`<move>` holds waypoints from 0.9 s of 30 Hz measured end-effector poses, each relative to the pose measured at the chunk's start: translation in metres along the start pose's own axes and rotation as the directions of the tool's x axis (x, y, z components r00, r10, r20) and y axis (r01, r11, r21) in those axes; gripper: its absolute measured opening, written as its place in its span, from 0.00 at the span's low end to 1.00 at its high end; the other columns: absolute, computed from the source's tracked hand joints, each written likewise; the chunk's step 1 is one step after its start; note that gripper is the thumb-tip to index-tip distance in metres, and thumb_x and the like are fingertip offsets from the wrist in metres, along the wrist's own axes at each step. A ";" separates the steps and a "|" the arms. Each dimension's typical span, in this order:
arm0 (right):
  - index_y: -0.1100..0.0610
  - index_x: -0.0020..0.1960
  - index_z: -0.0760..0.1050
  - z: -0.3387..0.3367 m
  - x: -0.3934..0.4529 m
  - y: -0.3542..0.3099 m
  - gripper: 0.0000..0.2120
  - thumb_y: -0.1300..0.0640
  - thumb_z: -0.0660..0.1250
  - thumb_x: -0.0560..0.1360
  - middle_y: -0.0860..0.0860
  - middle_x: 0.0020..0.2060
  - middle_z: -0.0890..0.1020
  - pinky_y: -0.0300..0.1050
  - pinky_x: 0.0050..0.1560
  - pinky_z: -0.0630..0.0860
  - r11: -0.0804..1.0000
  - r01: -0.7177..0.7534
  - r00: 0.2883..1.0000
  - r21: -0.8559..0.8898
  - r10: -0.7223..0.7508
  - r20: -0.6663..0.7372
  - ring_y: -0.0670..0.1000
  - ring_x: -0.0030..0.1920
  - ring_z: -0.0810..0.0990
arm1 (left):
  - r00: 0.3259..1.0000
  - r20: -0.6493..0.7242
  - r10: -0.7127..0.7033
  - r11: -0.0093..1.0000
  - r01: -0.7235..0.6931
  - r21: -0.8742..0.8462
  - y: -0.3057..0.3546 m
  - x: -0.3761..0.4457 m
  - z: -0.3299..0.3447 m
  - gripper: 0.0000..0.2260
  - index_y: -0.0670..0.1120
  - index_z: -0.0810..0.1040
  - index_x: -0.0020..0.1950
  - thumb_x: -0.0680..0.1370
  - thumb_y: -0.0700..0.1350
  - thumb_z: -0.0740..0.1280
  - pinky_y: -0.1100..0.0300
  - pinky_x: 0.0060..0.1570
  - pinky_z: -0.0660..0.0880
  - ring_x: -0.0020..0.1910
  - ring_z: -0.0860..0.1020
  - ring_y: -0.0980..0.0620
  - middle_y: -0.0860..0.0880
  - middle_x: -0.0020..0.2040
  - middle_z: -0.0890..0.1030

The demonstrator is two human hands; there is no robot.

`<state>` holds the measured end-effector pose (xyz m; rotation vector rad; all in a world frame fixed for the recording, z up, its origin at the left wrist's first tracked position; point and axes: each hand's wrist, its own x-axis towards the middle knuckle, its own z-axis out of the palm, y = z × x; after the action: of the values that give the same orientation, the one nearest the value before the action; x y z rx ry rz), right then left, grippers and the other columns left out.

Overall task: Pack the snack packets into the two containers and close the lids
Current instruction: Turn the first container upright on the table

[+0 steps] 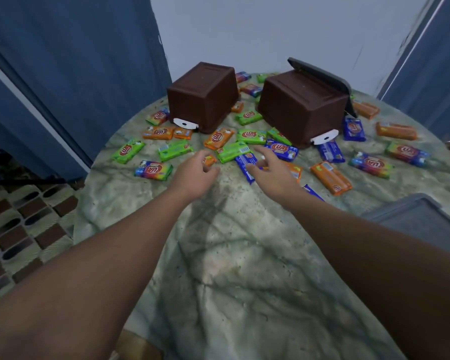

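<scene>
Two brown plastic containers stand upside down at the far side of the table: the left container [203, 96] and the right container [303, 105]. A grey lid [330, 79] leans behind the right one. Several snack packets in green, orange, blue and rainbow wrappers lie scattered around them. My left hand [195, 175] reaches over the table, fingers curled near a small orange packet [209, 160]. My right hand [269, 168] is spread above a blue packet [246, 162] and a green packet [231, 152]. Neither hand holds a packet.
The round marble-patterned table [231, 255] fills the middle of the view. A second grey lid [421, 219] lies at the table's right edge. Blue curtains [63, 74] hang at left and right, with a patterned floor [24, 229] at the lower left.
</scene>
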<state>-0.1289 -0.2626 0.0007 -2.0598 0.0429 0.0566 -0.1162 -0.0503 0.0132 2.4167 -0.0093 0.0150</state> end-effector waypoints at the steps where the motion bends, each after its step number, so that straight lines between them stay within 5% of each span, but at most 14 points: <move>1: 0.42 0.76 0.65 0.005 0.003 -0.003 0.26 0.45 0.67 0.80 0.48 0.64 0.77 0.54 0.63 0.76 1.000 -0.011 1.000 -0.009 0.011 -0.003 0.51 0.62 0.77 | 1.000 -0.002 -0.008 1.000 0.008 0.001 -0.007 0.003 -0.003 0.21 0.54 0.73 0.71 0.79 0.54 0.68 0.52 0.51 0.78 0.48 0.80 0.50 0.54 0.46 0.81; 7: 0.45 0.65 0.71 0.056 0.023 -0.026 0.17 0.46 0.69 0.79 0.50 0.52 0.79 0.45 0.42 0.75 0.995 -0.095 0.993 0.036 0.098 -0.067 0.50 0.52 0.80 | 0.998 0.060 0.006 1.000 -0.005 -0.014 -0.052 0.032 -0.030 0.20 0.51 0.73 0.70 0.79 0.53 0.69 0.53 0.50 0.76 0.50 0.81 0.49 0.51 0.49 0.82; 12: 0.45 0.64 0.71 0.112 0.034 -0.050 0.16 0.45 0.69 0.78 0.49 0.51 0.78 0.51 0.52 0.77 0.984 -0.155 0.979 0.088 0.165 -0.123 0.50 0.50 0.80 | 0.991 0.124 0.041 0.999 -0.037 -0.029 -0.096 0.060 -0.059 0.17 0.50 0.75 0.66 0.79 0.53 0.69 0.55 0.44 0.74 0.45 0.81 0.49 0.52 0.45 0.80; 17: 0.45 0.65 0.71 0.137 0.040 -0.069 0.16 0.45 0.68 0.79 0.47 0.49 0.78 0.49 0.49 0.77 0.981 -0.167 0.972 0.101 0.181 -0.151 0.47 0.46 0.79 | 0.982 0.168 0.082 0.997 -0.082 -0.006 -0.115 0.076 -0.079 0.15 0.50 0.76 0.64 0.79 0.54 0.68 0.57 0.38 0.71 0.41 0.79 0.52 0.52 0.41 0.79; 22: 0.45 0.64 0.71 0.142 0.053 -0.078 0.14 0.47 0.68 0.80 0.48 0.47 0.78 0.49 0.48 0.76 0.977 -0.160 0.971 0.140 0.181 -0.158 0.47 0.43 0.79 | 0.980 0.175 0.092 0.994 -0.100 0.037 -0.119 0.095 -0.089 0.15 0.51 0.76 0.64 0.79 0.54 0.68 0.54 0.47 0.76 0.44 0.79 0.50 0.53 0.41 0.78; 27: 0.44 0.65 0.71 0.150 0.068 -0.081 0.14 0.46 0.67 0.80 0.50 0.51 0.80 0.52 0.54 0.78 0.978 -0.177 0.965 0.113 0.195 -0.174 0.51 0.51 0.82 | 0.984 0.168 0.063 0.997 -0.071 0.039 -0.123 0.114 -0.096 0.16 0.52 0.75 0.64 0.79 0.55 0.67 0.50 0.48 0.79 0.45 0.81 0.45 0.50 0.44 0.80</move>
<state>-0.0597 -0.0924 -0.0025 -1.9532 0.3481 -0.0207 -0.0016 0.1052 0.0051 2.4547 -0.1690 -0.1580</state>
